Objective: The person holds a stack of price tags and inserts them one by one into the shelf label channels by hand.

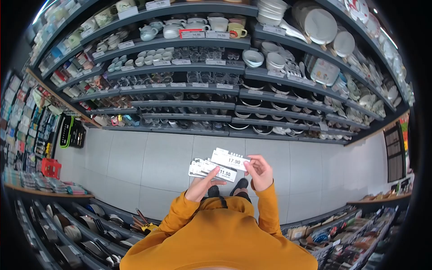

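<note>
My left hand [204,183] holds a fanned stack of white price tags [201,167], the thumb pressed on the front tag [227,173], which reads 11.50. Its lower fingers lie beneath the stack. Just above and to the right, my right hand [259,171] pinches another white tag [228,159] at its right end, between thumb and fingers. This one reads 17.90 and overlaps the upper part of the stack. Both hands are in front of my body, over the floor.
Shelves of glasses [193,77], cups, bowls and plates [320,26] stand ahead. Grey floor tiles [166,155] lie below. At the left are a red basket [51,168] and a black and green crate [66,131]. Shelves of pans [72,232] and utensils flank me behind.
</note>
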